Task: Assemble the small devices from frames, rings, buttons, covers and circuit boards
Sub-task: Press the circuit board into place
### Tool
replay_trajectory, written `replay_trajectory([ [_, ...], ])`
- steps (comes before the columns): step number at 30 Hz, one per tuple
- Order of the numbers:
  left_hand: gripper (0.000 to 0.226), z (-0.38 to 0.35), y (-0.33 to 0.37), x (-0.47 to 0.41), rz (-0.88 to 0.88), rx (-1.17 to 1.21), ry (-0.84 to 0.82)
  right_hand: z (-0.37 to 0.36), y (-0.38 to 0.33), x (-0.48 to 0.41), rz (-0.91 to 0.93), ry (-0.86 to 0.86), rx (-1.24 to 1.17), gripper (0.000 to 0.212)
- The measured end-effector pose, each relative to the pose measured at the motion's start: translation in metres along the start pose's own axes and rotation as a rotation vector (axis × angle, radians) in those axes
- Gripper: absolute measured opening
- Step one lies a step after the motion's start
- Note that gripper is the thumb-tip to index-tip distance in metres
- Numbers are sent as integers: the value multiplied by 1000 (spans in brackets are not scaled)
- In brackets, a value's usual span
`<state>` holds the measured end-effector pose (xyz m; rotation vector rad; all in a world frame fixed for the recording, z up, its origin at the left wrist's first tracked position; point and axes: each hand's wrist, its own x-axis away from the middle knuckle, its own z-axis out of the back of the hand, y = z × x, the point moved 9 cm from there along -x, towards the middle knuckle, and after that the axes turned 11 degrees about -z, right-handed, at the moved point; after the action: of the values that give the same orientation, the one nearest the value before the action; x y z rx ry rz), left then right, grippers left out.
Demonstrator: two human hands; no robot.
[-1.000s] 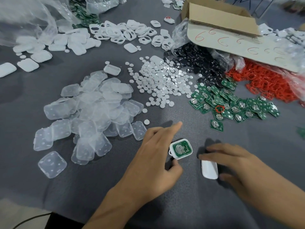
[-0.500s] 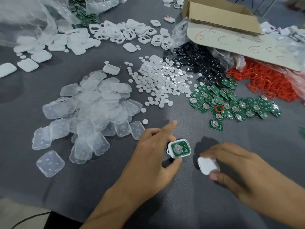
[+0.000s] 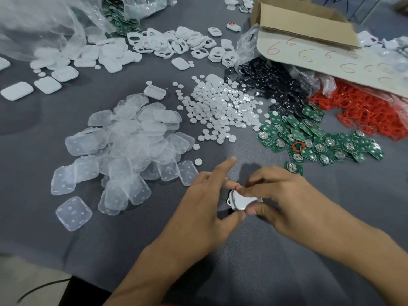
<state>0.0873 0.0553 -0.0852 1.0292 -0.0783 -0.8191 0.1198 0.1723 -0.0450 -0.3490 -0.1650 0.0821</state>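
The left hand (image 3: 205,199) and right hand (image 3: 284,195) are pinching the small white plastic device (image 3: 241,200) by its edges; it is likely feeling light, stiff and slippery.

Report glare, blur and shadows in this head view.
Head view: glare glints off the white buttons; the plastic bag at top left is smeared; the left hand and right hand, pinching the white device, look sharp and throw a shadow on the grey table.
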Motion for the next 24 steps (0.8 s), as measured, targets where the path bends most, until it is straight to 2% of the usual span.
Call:
replay_trajectory([
  [6, 97, -2, -9, 1, 65, 42, -24, 0, -9, -4, 23, -1, -26, 21],
  [12, 100, -2, -14, 0, 105, 55, -47, 0, -8, -13, -75, -46, -27, 26],
  [18, 75, 2, -11, 0, 103, 36, -53, -1, 3, -28, -229, -86, 1, 23],
  [24, 62, 3, -10, -6, 171, 29, -45, -8, 18, -41, -381, -171, -122, 35],
])
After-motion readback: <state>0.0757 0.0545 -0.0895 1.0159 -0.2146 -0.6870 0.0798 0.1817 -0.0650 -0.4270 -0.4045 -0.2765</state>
